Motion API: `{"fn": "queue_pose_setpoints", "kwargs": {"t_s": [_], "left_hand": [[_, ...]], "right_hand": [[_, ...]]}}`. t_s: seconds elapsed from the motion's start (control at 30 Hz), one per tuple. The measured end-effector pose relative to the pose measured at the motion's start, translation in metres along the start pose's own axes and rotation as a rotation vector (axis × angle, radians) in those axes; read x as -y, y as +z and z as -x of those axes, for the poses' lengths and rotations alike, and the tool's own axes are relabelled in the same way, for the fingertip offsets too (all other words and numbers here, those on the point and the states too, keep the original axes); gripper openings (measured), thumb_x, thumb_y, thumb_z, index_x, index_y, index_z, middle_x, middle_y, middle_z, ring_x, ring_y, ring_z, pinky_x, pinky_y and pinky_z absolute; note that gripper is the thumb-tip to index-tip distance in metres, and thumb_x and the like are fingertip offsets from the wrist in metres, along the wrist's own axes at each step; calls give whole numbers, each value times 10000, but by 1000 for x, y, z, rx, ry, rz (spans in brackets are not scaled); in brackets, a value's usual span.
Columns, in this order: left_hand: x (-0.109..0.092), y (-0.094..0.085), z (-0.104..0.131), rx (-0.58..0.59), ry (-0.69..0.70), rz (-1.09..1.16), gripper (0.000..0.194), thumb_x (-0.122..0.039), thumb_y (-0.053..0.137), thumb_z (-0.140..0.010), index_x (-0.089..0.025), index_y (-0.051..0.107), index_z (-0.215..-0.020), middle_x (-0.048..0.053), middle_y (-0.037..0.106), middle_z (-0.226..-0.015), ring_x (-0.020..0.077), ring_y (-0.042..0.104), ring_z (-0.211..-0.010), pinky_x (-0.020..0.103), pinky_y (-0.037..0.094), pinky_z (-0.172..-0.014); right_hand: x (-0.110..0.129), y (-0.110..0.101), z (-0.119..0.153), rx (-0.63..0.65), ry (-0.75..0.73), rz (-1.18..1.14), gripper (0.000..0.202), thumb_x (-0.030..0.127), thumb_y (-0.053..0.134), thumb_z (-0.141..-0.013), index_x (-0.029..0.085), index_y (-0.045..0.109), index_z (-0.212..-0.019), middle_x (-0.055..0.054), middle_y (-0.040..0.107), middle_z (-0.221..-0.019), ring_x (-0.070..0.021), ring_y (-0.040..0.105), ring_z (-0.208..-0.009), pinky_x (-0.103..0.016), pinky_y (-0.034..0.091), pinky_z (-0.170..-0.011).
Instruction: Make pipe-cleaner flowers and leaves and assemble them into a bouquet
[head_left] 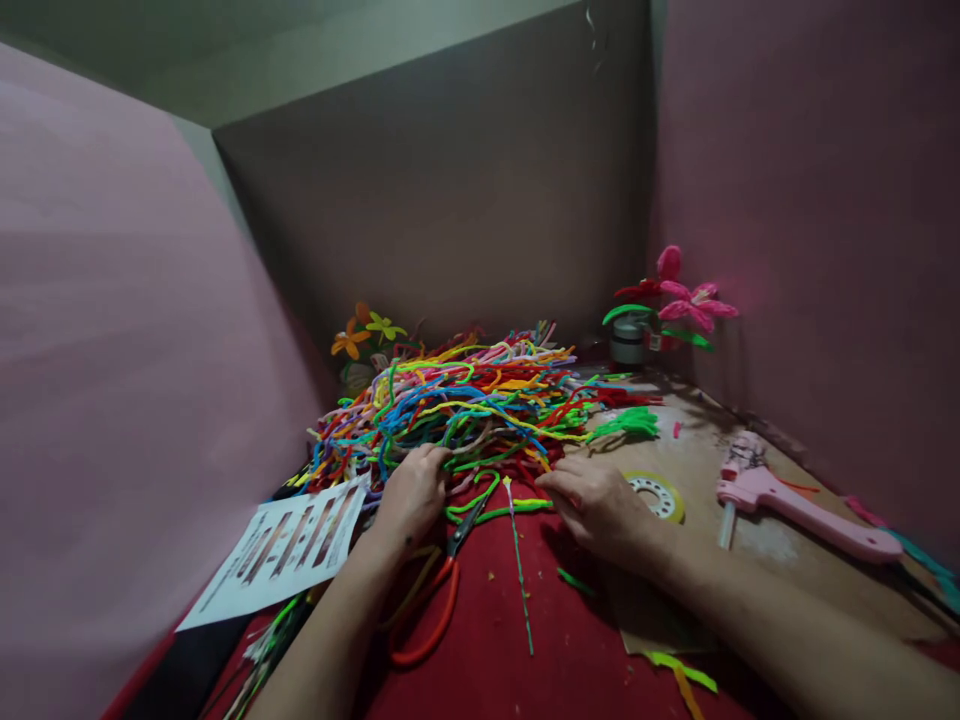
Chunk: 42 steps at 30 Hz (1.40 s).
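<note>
A large heap of many-coloured pipe cleaners lies in front of me. My left hand reaches its near edge, fingers curled together among the strands; what they grip is hidden. At the heap's right front, my right hand has its fingers closed, fingertips at the end of an orange pipe cleaner. Between my hands lies a thin green-wrapped stem with a small pale yellow tip. Red-handled scissors rest beside my left wrist, blades pointing toward the heap. A bent green pipe cleaner lies past the blades.
A printed sheet lies at left. On the right, a brown board bears a pink glue gun and a tape roll. Pink flowers and orange flowers stand behind. Pink panels flank the red cloth.
</note>
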<state>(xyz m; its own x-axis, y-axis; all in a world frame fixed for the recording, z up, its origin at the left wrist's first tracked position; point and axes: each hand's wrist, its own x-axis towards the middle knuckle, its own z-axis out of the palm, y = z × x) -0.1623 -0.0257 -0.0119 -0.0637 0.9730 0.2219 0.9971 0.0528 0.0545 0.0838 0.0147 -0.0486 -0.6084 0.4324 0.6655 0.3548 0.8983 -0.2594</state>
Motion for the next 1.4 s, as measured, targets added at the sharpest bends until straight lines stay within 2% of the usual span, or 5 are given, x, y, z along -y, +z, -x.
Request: {"fn": "queue_pose_setpoints", "kwargs": {"t_s": [0.4,0.83,1.17,1.3,1.4], "left_hand": [[-8,10,3,5,1,-184,211,-179,362,-838,-160,564,-783,83,560,-877,175,547,-797,268,394,-699],[1,-2,9,-31,-13,447,209,-204,449,-754,-184,625,-865,15,657,-851,146,583,-790,235,421,-728],[-5,-10,12,-9,152,542,184,-208,495,-760,-180,674,-729,24,624,-871,136,559,-835,225,413,-790],[-11,-17,15,48,273,556,178,-239,531,-769,-173,668,-674,35,590,-884,140,542,-865,228,406,-807],[-17,-21,18,107,353,577,146,-247,546,-780,-175,666,-738,38,575,-908,139,530,-884,236,400,-830]], "right_hand": [[2,-1,-1,31,20,-14,193,66,477,-771,154,645,-812,-65,619,-702,-158,556,-682,-249,408,-613],[0,0,0,39,28,-32,202,79,467,-784,151,650,-831,-61,637,-718,-145,559,-665,-240,411,-600],[1,0,0,30,35,-45,222,100,446,-800,161,659,-813,-64,624,-685,-145,551,-652,-247,409,-596],[9,-3,-4,34,158,-290,210,142,454,-798,150,662,-820,-61,624,-701,-148,548,-665,-270,410,-614],[19,-5,-12,102,482,-765,214,233,486,-799,149,625,-938,-31,611,-718,-111,534,-598,-245,411,-560]]}}
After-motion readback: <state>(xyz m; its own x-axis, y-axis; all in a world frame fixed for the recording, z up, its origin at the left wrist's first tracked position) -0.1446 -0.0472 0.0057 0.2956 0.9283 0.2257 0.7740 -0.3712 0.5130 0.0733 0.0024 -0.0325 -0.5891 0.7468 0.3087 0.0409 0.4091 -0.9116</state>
